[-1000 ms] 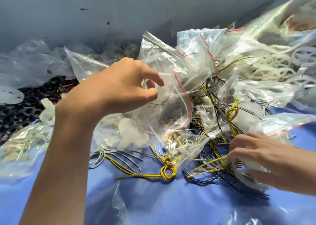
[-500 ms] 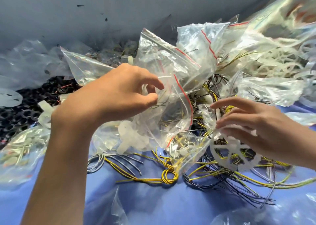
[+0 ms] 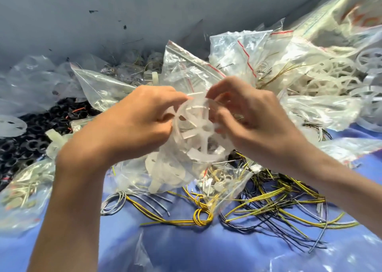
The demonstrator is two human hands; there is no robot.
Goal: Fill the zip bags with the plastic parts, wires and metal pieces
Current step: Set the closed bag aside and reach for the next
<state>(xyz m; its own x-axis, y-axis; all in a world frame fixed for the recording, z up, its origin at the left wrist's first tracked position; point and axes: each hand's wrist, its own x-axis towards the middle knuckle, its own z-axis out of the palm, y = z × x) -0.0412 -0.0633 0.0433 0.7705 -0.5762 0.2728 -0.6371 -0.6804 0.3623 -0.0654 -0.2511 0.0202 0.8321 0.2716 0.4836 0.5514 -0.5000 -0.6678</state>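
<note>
Centre frame, the right hand has come up from the yellow and dark wires at lower right, fingers curled round a translucent white spoked plastic wheel. The left hand pinches, as far as I can tell, the mouth of the clear red-striped zip bag just behind. With the wheel at the opening, I'd judge it goes in next.
</note>
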